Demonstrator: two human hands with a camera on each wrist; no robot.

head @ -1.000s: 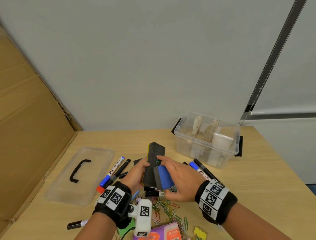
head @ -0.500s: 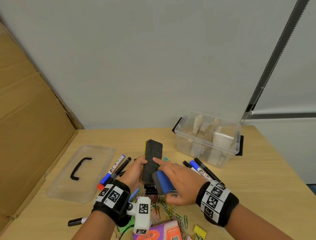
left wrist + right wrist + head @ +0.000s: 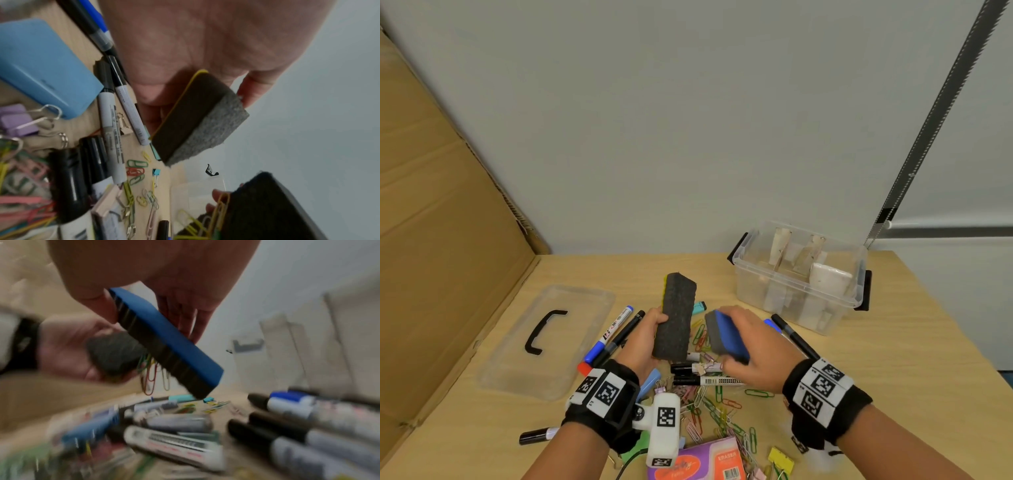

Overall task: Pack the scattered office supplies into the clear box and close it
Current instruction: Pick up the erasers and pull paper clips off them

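My left hand grips a long yellow-backed board eraser, held above the table with its dark felt facing me. Just to its right, my right hand grips a shorter blue-backed eraser; a narrow gap separates the two erasers. Coloured paper clips cling under the blue eraser. The clear box stands open at the back right with pale items inside. Its lid with a black handle lies flat at the left.
Below my hands lie several markers, loose paper clips, binder clips and a pink eraser pack. More markers lie in front of the box. A cardboard sheet leans along the left edge.
The two erasers were pressed together in front of me; now they are apart. My right hand has drawn the blue eraser to the right while the left keeps the long one.
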